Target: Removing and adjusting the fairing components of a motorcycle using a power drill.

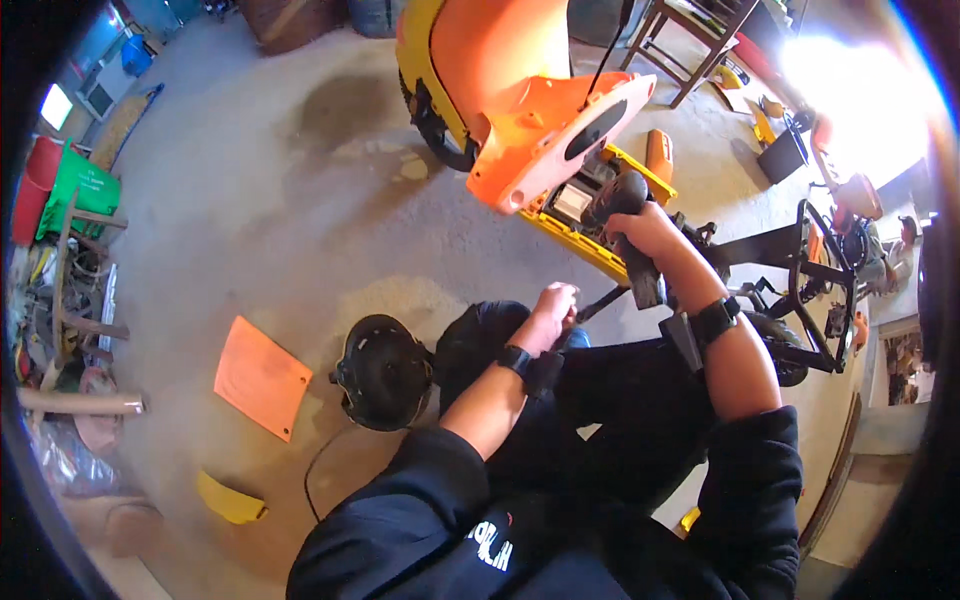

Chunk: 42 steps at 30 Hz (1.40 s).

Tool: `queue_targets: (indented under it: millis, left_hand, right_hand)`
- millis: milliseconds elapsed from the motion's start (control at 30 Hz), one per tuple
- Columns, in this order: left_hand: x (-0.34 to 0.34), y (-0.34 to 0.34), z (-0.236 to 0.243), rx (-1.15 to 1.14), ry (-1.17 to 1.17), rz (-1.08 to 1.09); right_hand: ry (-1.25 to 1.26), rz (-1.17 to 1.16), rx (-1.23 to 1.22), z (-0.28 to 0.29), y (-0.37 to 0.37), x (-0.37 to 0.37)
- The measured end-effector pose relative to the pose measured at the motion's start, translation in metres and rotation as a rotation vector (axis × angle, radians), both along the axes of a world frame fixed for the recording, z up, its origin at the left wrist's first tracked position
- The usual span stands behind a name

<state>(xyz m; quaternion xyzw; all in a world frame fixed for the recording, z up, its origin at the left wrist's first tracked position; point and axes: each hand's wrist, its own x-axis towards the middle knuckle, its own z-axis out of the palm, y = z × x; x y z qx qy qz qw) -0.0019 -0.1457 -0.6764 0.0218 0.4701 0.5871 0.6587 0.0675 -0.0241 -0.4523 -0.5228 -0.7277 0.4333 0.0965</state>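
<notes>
My right hand (645, 232) is wrapped round the handle of a dark cordless drill (618, 197), held over a yellow footboard section (575, 240). The drill's battery base points back toward me. My left hand (556, 308) is closed beside my knee, fingertips together; what it pinches, if anything, is too small to make out. Ahead stands a partly stripped scooter, with an orange and yellow front body (500, 70) and an orange panel with a dark oval (590, 135). To the right extends its bare black frame (770, 248), with a rear wheel below.
On the floor at left lie a flat orange panel (262, 378), a black bowl-shaped shell (384, 375) and a curved yellow piece (232, 498). A green sack (85, 190) and clutter line the left wall. A wooden chair (695, 35) stands at the far right.
</notes>
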Motion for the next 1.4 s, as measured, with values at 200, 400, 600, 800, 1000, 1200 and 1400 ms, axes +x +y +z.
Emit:
queue_targets:
  millis: [200,400,600,800,1000,1200,1400]
  left_hand:
    - [-0.015,-0.003,0.009,-0.049,0.169,-0.018]
    - [-0.032,-0.011,-0.003,-0.110,0.169,-0.007]
    - [-0.043,-0.018,0.001,-0.128,0.194,0.012]
    - [-0.045,-0.022,-0.002,-0.100,0.204,0.041]
    - [-0.046,-0.019,-0.001,-0.102,0.175,0.038]
    - [-0.043,-0.017,0.007,-0.135,0.190,0.014]
    - [-0.045,-0.020,0.010,-0.110,0.208,0.027]
  right_hand:
    - [-0.221,0.146,0.078,-0.044,0.038,0.022]
    - [-0.139,0.106,0.003,-0.039,0.036,0.008]
    - [-0.183,0.176,-0.001,-0.044,0.038,-0.005]
    - [-0.191,0.187,-0.007,-0.042,0.037,-0.009]
    - [-0.201,0.226,0.078,-0.043,0.035,-0.011]
    - [-0.232,0.285,0.105,-0.047,0.035,-0.006]
    - [-0.272,0.282,0.093,-0.045,0.034,-0.016]
